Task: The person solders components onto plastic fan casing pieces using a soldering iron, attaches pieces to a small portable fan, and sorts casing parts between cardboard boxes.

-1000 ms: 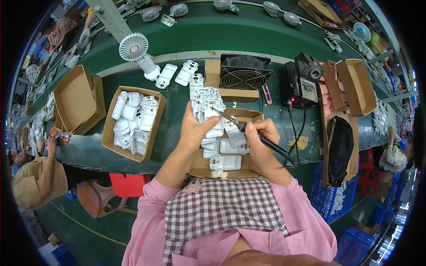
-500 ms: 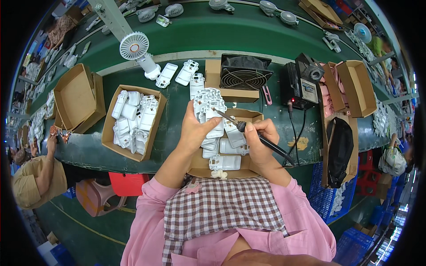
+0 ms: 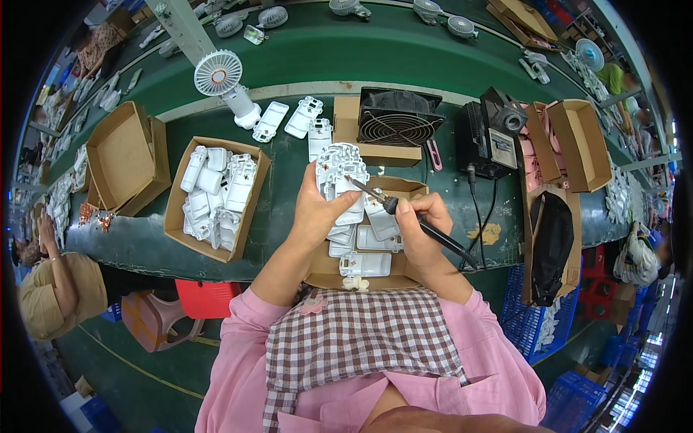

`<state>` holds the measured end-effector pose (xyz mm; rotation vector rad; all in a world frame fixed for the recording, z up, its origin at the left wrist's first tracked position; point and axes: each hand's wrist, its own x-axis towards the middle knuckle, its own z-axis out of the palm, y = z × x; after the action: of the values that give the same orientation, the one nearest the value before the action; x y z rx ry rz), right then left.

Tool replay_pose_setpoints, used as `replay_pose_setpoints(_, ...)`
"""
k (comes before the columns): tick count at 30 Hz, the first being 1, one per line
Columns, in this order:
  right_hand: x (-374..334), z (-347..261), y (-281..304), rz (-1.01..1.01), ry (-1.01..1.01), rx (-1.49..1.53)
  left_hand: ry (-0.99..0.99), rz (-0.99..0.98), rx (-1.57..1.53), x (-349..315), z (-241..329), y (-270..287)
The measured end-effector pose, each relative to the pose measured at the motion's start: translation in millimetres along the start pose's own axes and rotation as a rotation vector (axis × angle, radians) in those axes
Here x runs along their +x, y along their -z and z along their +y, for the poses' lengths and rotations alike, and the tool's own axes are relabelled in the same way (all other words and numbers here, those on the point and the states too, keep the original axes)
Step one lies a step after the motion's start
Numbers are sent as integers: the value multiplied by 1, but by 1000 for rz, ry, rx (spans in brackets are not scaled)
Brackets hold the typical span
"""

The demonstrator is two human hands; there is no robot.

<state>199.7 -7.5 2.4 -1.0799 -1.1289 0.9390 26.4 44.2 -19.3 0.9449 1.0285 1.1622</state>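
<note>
My left hand [image 3: 318, 209] grips several white plastic housings [image 3: 339, 162] held together above an open carton. In my right hand [image 3: 427, 229] is a soldering iron [image 3: 447, 238] with a black handle, held like a pen. Its tip reaches the upper housing near its middle; whether it touches cannot be told. Below my hands, the cardboard box [image 3: 332, 279] holds more white housings [image 3: 366, 264] and a small pale lump [image 3: 355, 283] at its near edge.
A carton of white housings [image 3: 209, 180] stands left, near a white handheld fan [image 3: 219, 74]. Behind the work are a black cooling fan [image 3: 399, 119] and a black soldering station [image 3: 491, 137]. A black bag [image 3: 553, 245] lies right. A co-worker [image 3: 61, 289] sits far left.
My hands and the soldering iron stay almost still. Fans on the green belt have shifted slightly left. The co-worker's hand at far left has moved away from the copper-coloured parts.
</note>
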Motion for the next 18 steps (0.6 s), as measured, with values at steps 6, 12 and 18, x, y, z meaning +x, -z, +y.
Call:
replay_pose_setpoints(6, 1, 0, 0, 13, -1, -17, 4, -9, -15, 0, 2, 0)
replay_pose_setpoints(12, -3, 3, 3, 51, 111, 96, -46, -33, 61, -2, 6, -2)
replay_pose_setpoints(18, -6, 2, 1, 60, 181, 249, 78, -56, -245, -5, 8, 4)
